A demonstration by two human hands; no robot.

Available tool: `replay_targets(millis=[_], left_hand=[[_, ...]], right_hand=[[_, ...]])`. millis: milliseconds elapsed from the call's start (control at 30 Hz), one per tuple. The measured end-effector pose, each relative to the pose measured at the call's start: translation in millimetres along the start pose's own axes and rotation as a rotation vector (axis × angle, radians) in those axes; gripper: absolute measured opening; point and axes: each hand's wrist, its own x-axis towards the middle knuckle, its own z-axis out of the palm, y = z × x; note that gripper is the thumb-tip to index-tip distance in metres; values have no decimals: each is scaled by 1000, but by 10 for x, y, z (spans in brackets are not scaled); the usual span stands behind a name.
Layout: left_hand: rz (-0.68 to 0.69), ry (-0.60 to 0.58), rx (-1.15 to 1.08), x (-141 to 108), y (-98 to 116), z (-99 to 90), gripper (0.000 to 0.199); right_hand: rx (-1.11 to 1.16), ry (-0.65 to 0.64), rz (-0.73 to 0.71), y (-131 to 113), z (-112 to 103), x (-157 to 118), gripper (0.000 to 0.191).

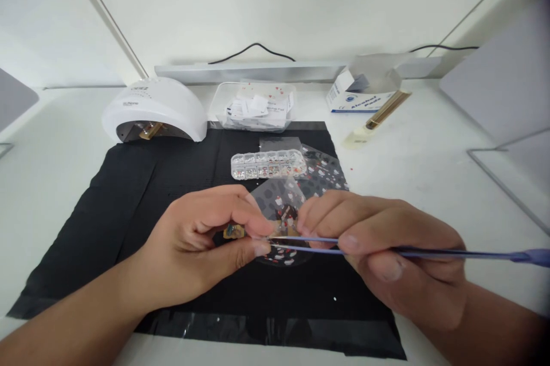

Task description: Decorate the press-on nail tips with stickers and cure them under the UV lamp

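Observation:
My right hand (399,251) is closed around blue tweezers (318,246), gripping them between thumb and forefinger. The tweezers point left, and their two tips lie slightly apart at my left fingertips. My left hand (201,234) has thumb and forefinger pinched together at those tips; what sits between them is too small to make out. Behind and under both hands lies a clear sticker sheet (281,194) with small red and white figures. Part of a small gold-coloured piece (234,232) shows beneath my left fingers.
A divided case of small beads (268,165) rests on the black mat (133,194), beside another sticker sheet (322,171). Farther back stand a white dome-shaped lamp (157,105), a clear tub of packets (253,108), an alcohol pads box (365,94) and a bundle of sticks (382,114).

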Motion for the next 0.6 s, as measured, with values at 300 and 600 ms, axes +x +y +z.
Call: replay_targets(millis=[300,600], left_hand=[[-20,12,-10,-10,-5,11,16],[-76,4,-117,-17,-22,22,27]], right_hand=[[32,-8,7,1,12,9,26],[111,101,123,16,45,-55,26]])
